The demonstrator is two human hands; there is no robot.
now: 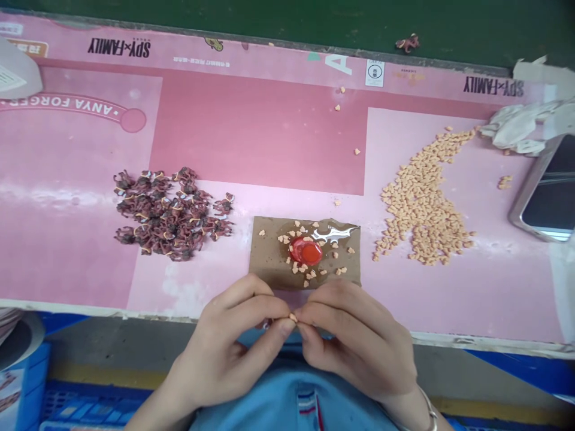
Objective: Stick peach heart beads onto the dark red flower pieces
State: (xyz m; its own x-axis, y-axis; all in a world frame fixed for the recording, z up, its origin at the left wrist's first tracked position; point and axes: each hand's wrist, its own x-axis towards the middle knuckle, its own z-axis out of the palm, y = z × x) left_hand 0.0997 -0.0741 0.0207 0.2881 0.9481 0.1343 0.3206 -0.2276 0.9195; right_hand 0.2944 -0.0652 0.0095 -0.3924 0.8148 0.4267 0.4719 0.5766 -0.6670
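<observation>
Pink mat (260, 140), left hand (240, 341) and right hand (362, 338) in narrow grip on tan piece (293, 317)

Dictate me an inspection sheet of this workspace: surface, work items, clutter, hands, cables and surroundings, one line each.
Surface: pink printed mat, with shiny patches.
Work items: pile of dark figures on the left; pile of tan pieces on the right; between them, a brown card with a red disc, clear wet gloss and scattered tan pieces.
Clutter: phone and crumpled tissue at the right; stray tan pieces on the mat.
Hands: left hand and right hand meet at one tan piece; which grips it is unclear.
Cables: nothing seen.
Surroundings: green surface beyond, holding one small figure; blue crate below.
</observation>
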